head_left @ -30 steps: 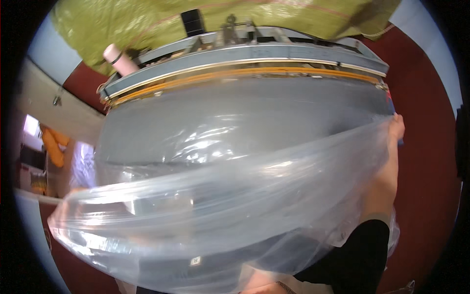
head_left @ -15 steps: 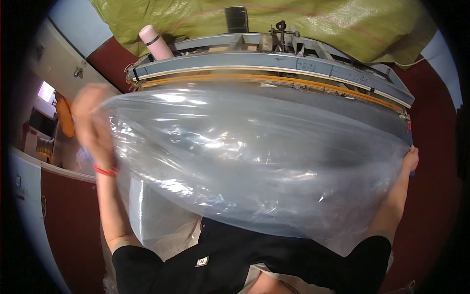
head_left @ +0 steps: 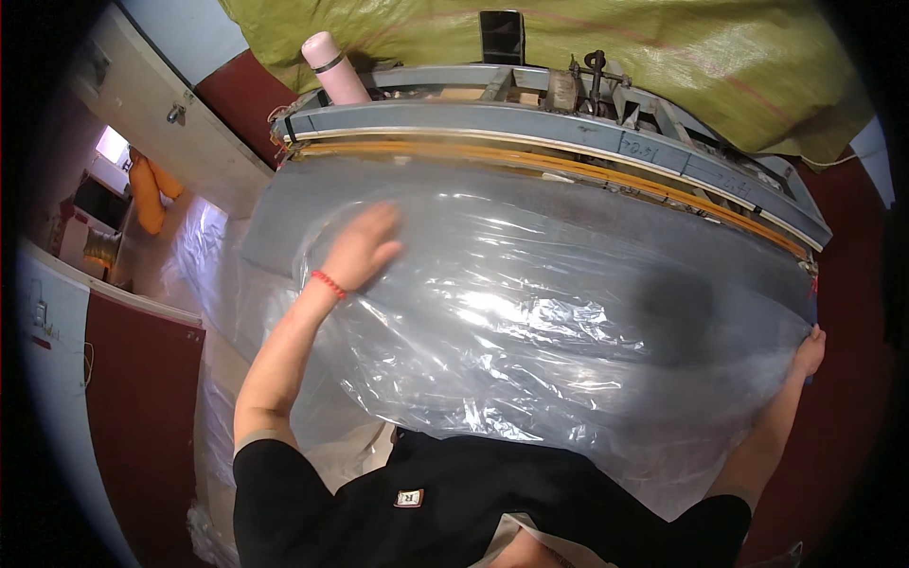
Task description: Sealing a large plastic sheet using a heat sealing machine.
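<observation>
A large clear plastic bag (head_left: 530, 322) lies spread over a grey work table (head_left: 284, 204), crinkled and shiny. My left hand (head_left: 360, 248), with a red band at the wrist, rests flat on the bag's left part, fingers spread. My right hand (head_left: 808, 350) pinches the bag's right edge at the table's right end. Behind the bag runs a long grey sealing bar with an orange strip (head_left: 568, 166).
A pink bottle (head_left: 333, 68) stands on the machine frame at the back left. A dark box (head_left: 502, 36) sits behind it against yellow-green sacking (head_left: 682, 57). More clear plastic (head_left: 213, 312) hangs off the table's left side. A dark red cabinet (head_left: 133, 417) stands at the left.
The bag was held up billowing in front of me; now it lies down on the table. My left hand has moved from the bag's left edge onto its top.
</observation>
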